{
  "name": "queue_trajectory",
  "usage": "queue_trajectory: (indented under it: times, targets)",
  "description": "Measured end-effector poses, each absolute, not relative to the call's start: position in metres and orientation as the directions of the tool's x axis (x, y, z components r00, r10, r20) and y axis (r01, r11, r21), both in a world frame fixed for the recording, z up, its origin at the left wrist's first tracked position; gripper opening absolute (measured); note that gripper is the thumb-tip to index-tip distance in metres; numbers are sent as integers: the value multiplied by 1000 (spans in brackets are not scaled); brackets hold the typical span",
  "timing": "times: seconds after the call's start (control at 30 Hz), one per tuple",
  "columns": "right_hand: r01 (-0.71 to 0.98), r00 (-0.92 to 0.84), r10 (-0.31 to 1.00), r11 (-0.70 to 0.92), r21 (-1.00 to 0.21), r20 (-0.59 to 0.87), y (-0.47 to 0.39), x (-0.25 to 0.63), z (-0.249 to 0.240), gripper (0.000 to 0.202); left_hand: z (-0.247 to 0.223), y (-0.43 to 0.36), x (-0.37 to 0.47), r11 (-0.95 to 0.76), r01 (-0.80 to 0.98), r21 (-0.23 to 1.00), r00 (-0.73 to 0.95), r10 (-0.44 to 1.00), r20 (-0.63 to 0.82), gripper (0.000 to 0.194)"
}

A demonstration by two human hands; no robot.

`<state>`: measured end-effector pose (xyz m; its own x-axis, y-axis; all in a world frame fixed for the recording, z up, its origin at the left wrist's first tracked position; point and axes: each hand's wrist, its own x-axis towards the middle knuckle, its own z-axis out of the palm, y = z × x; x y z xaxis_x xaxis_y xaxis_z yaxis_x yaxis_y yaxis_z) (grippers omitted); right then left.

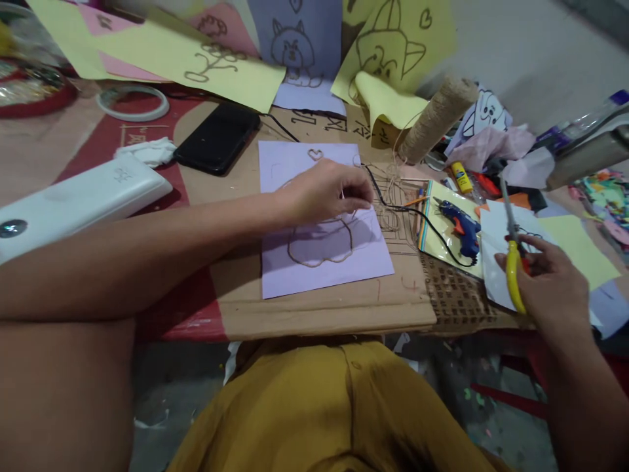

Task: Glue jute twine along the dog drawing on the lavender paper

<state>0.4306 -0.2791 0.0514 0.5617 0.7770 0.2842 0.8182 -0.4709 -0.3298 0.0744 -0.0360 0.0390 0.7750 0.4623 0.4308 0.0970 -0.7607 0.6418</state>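
Two brown twine shapes, a large rounded outline [307, 264] and a small heart [311, 155], on one lilac sheet [322, 280]. Lies flat near the middle of the cardboard-covered tabletop [314, 316], long axis seemingly running away from the body, top of the outline hidden by the left hand [327, 191]. Nearer by far to that hand: directly below the left grip, well off to the left of the right grip. On the left, bent fingers and thumb rounded about a small gap; cannot tell whether closed on any twine. On the right, hand [553, 282] wrapped round yellow-handled scissors [512, 257], blades pointing away from the body, over a white sheet [496, 265]. Just right of the lilac sheet, loose twine [390, 190] and a black cable [429, 216]; beyond these, a blue glue gun [470, 238] on a yellow pad [432, 244]. Farther back, a tilted roll of twine [439, 118]. To the left, a black phone [219, 137], then a long white device [98, 200]. At the back, a blue sheet [302, 52] with a drawn animal.
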Motion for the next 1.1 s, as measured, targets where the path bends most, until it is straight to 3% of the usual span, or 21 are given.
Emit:
queue_trajectory:
  times: [0.1, 0.23, 0.33, 0.43, 0.5, 0.53, 0.7, 0.8, 0.93, 1.03, 1.1]
  targets:
    - [665, 747, 626, -700, -261, 225, -280, 464, 47, 57, 36, -57, 76, -882, 69, 465, 868, 283, 408, 8]
    - [667, 744, 662, -728, -162, 87, -272, 490, 36, 55, 30, -75, 76, -959, 62, 275, 955, 137, 263, 16]
    - [754, 656, 750, -657, -17, 86, -262, 484, 36, 54, 28, -78, 74, -957, 27, 288, 966, 99, 238, 16]
    - [852, 471, 835, -514, 97, 284, -249, 459, 44, 51, 30, -75, 72, -936, -1, 351, 946, 113, 304, 21]
    - [899, 416, 855, -439, 5, 309, -238, 439, 50, 51, 32, -71, 69, -918, 9, 395, 916, 166, 364, 21]
    - [907, 417, 872, -418, -53, 254, -231, 430, 52, 49, 33, -67, 68, -908, 29, 419, 892, 212, 399, 21]
    - [764, 627, 779, -621, -177, -28, -199, 420, 39, 47, 35, -39, 54, -816, 285, 503, 672, 545, 502, 18]
    - [613, 734, 678, -679, -405, -26, -193, 427, 29, 41, 31, -18, 40, -748, 417, 517, 565, 658, 497, 17]
    - [510, 777, 628, -581, -634, 49, -200, 424, 24, 43, 19, 0, 27, -696, 476, 538, 505, 717, 481, 15]
    - [310, 814, 578, -361, -880, 50, -206, 414, 18, 48, 11, 3, 26, -687, 476, 549, 485, 725, 489, 15]
    - [146, 813, 583, -225, -963, -13, -206, 410, 15, 50, 9, -1, 28, -698, 466, 544, 494, 715, 494, 16]
